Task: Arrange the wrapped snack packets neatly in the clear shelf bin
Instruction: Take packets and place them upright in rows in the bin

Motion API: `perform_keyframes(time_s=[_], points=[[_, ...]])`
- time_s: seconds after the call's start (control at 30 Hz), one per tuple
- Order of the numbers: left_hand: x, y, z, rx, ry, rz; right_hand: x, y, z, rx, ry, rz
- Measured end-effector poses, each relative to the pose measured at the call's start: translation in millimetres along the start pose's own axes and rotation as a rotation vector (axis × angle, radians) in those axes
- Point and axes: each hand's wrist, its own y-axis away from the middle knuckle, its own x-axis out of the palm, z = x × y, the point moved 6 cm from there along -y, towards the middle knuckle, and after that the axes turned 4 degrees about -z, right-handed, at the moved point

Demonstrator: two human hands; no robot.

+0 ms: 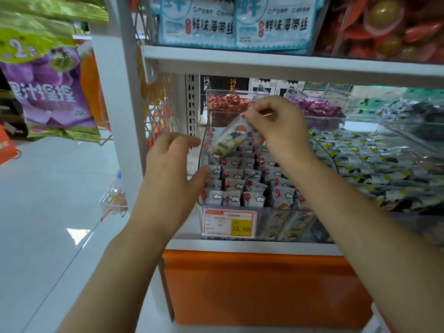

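Note:
A clear shelf bin [264, 219] stands on the lower shelf and holds several white wrapped snack packets [236, 175] with red balloons and clouds, standing in rows. My right hand [276, 121] pinches one packet [229, 139] by its top edge and holds it tilted above the bin's back left part. My left hand [170, 169] hovers at the bin's left wall with fingers relaxed, thumb close to the front-left packets.
A price tag [229, 223] reading 15.80 hangs on the bin's front. A neighbouring bin [374, 162] of grey-and-yellow packets sits to the right. Red candies [225, 102] and purple candies [314, 108] fill bins behind. The upper shelf [264, 62] overhangs closely. Purple bags [48, 92] hang left.

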Motion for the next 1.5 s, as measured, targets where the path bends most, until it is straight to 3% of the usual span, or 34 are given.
perform_keyframes(time_s=[0.13, 0.4, 0.73, 0.9, 1.1, 1.37, 1.5], points=[[-0.1, 0.5, -13.2, -0.017, 0.104, -0.031, -43.8, 28.7, -11.2, 0.118, -0.218, -0.152], [38.0, 19.5, -32.4, -0.223, 0.496, 0.281, -73.5, 73.5, -42.7, 0.444, -0.575, -0.145], [51.0, 25.7, -29.6, -0.619, 1.04, 0.312, -81.6, 76.5, -43.3, 0.472, -0.511, -0.017], [48.1, 24.5, -23.6, -0.663, 0.973, 0.241, -75.4, 77.3, -44.0, 0.575, -0.569, 0.074], [46.1, 24.3, -24.9, -0.665, 0.927, 0.234, -58.6, 84.1, -51.2, 0.875, -0.971, -0.004], [43.3, 22.1, -29.4, -0.572, 1.099, 0.269, -55.5, 85.7, -55.6, 0.885, -0.988, -0.016], [37.8, 20.1, -34.0, -0.458, 1.005, 0.276, -56.3, 84.6, -54.8, 0.86, -0.967, -0.022]])
